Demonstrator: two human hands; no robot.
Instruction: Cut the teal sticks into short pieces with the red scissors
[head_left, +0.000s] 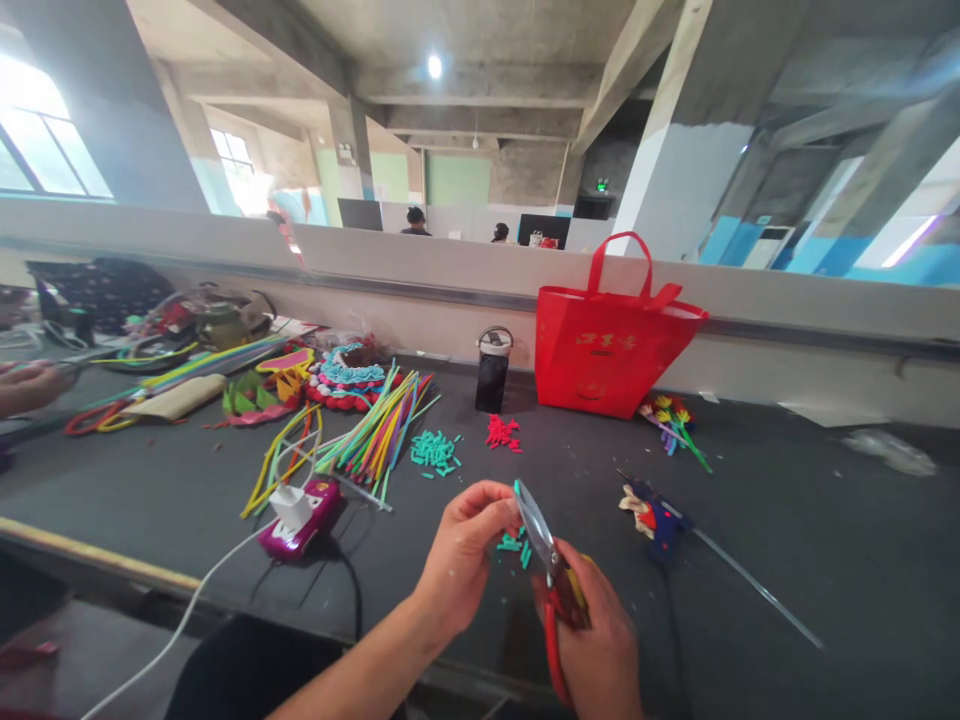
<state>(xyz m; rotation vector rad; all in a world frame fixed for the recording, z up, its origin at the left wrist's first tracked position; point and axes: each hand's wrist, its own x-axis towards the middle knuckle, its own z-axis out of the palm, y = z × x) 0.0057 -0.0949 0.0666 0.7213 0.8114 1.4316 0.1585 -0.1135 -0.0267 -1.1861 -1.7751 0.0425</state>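
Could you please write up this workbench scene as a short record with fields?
Right hand: holds red-handled scissors, blades pointing up.
Left hand: fingers pinched at the blade tip; what they pinch is too small to tell.
Under the hands: teal cut pieces on the dark table.
Further back: teal pile, red pile, bundle of coloured strands, black bottle, red bag.
Near right hand: blue glue gun.
Near left hand: purple power strip with a white plug.

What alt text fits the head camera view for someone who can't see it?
A person's right hand holds red-handled scissors, while the left hand pinches something tiny at the blade, above teal bits on a dark table. Behind lie colourful sticks and a red bag.
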